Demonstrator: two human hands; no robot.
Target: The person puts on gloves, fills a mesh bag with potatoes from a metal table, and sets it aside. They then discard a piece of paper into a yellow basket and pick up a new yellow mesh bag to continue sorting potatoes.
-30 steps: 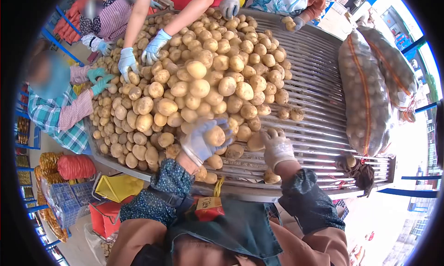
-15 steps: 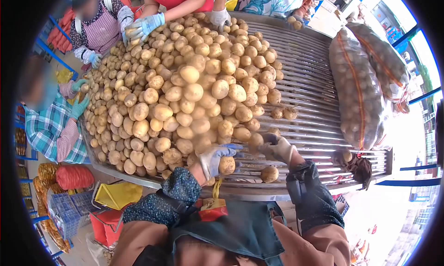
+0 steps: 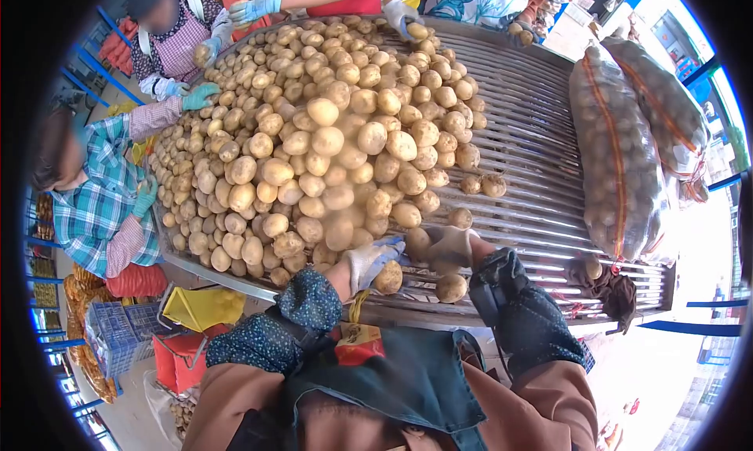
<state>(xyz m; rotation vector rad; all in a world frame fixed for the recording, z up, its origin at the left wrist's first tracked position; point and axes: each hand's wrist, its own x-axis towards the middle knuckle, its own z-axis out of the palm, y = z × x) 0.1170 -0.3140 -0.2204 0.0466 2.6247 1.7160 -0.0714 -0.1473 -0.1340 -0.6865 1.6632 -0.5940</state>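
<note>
potatoes (image 3: 327,141) lie heaped on a slatted metal table (image 3: 533,129); gloved left hand (image 3: 373,263), fingers partly extended, lies against one potato (image 3: 388,278); gloved right hand (image 3: 449,249), fingers bent, meets another potato (image 3: 417,244); whether either grips cannot be told. a slack hold could let one roll away.

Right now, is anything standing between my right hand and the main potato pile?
Yes: a single potato at the fingertips of your right hand, on the side facing the potato pile; blur hides whether you're gripping it. Beyond it, to the left, your left hand is at the pile's near edge.
</note>
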